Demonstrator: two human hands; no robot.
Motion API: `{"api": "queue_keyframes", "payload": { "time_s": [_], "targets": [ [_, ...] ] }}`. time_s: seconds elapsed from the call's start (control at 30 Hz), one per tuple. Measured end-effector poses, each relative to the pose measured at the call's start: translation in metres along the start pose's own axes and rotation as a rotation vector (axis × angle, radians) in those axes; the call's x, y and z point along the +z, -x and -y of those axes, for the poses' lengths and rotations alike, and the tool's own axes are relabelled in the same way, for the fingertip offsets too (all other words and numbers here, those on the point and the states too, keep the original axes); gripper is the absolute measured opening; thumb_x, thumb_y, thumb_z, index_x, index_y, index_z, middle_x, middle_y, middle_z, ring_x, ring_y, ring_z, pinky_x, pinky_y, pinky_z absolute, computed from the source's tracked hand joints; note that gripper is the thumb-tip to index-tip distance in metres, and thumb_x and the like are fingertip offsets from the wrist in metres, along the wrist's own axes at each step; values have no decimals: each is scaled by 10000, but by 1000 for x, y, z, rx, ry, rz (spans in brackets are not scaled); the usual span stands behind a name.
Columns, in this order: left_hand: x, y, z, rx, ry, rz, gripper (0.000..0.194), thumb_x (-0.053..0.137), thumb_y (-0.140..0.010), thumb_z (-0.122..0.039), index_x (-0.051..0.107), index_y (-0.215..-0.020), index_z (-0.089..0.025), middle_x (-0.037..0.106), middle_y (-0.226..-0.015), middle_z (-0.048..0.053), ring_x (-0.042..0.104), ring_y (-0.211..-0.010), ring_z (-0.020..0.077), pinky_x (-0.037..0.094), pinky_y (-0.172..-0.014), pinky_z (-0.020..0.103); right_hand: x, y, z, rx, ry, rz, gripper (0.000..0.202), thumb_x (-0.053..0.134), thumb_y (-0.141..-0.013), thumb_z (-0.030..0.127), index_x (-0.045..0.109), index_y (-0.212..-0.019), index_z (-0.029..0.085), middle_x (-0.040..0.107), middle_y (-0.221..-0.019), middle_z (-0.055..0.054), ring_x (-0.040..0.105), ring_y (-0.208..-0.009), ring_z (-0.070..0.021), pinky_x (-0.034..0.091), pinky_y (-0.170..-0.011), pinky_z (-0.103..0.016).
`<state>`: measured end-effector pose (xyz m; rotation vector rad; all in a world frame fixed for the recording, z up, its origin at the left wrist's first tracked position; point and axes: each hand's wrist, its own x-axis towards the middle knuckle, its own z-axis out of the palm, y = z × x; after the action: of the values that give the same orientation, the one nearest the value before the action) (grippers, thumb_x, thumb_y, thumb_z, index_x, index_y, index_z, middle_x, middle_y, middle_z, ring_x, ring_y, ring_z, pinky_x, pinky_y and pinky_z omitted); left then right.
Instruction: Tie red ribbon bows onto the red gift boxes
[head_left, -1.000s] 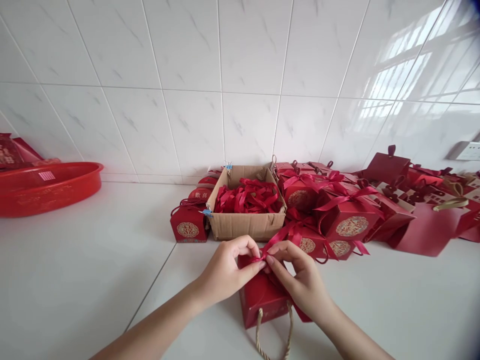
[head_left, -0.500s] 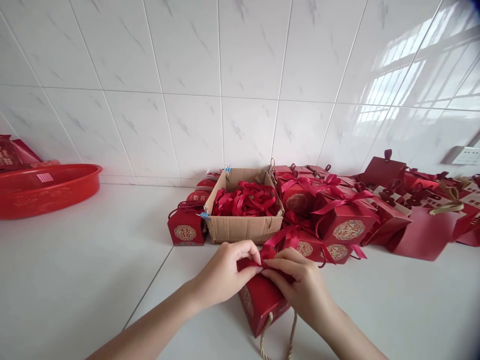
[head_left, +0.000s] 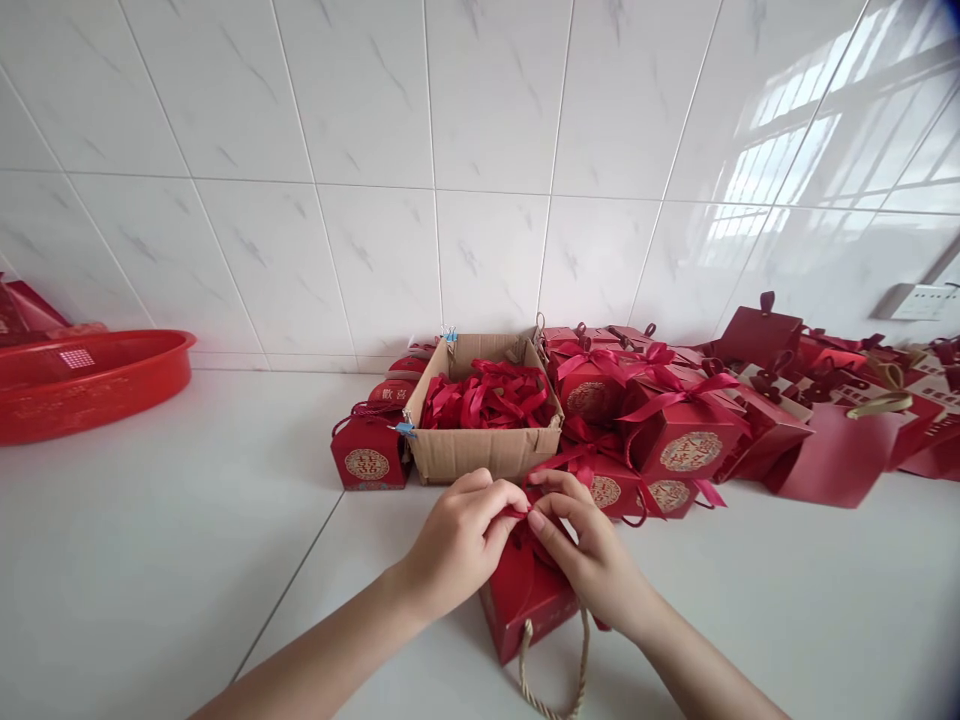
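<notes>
A red gift box [head_left: 525, 600] with a beige rope handle [head_left: 582, 675] sits on the white counter near the front. Above its top, my left hand [head_left: 461, 545] pinches a red ribbon [head_left: 517, 513] between thumb and fingers. Close beside it on the right, my right hand [head_left: 589, 555] grips the same ribbon, its thumb and index fingertip nearly touching the left fingertips. The fingers cover most of the ribbon's middle.
Behind the hands stands a cardboard box [head_left: 480, 455] of red ribbons. Small red boxes [head_left: 367, 465] are left of it, and bow-tied boxes [head_left: 690, 440] are piled at right. A red basin [head_left: 97, 385] rests far left, before the tiled wall.
Both hands have shifted slightly upward, and the ribbon between the fingertips is lifted a little. The rope handle sits more open at the front. The whole view has moved slightly.
</notes>
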<state>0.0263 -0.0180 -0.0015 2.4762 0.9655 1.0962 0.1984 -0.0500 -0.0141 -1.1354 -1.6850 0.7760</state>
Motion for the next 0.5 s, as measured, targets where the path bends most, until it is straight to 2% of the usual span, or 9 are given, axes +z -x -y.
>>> {"api": "queue_keyframes", "payload": {
  "time_s": [0.17,0.37,0.5],
  "targets": [
    [3,4,-1,-118,96,-35,105,465,-891,-182,567,-893,-209,623,-871,56,644,-812,166,546,-756,283,3,-4,-3,164,-255,15,388,585,-822,559,689,-780,187,487,-1317,-117,427,-1274,-276,305,-1067,-409],
    [7,3,-2,-150,173,-45,69,453,-898,-190,514,-908,-219,650,-934,67,653,-935,195,538,-815,305,3,-5,-1,180,-338,103,429,569,-828,571,638,-685,173,493,-1324,-124,366,-1315,-294,284,-1063,-413],
    [3,3,-5,-239,253,-63,130,514,-880,-246,442,-988,-231,640,-910,37,630,-754,144,522,-683,257,6,-4,-2,185,-401,91,378,586,-835,535,642,-717,180,477,-1340,-109,394,-1300,-277,272,-1072,-401]
  ]
}}
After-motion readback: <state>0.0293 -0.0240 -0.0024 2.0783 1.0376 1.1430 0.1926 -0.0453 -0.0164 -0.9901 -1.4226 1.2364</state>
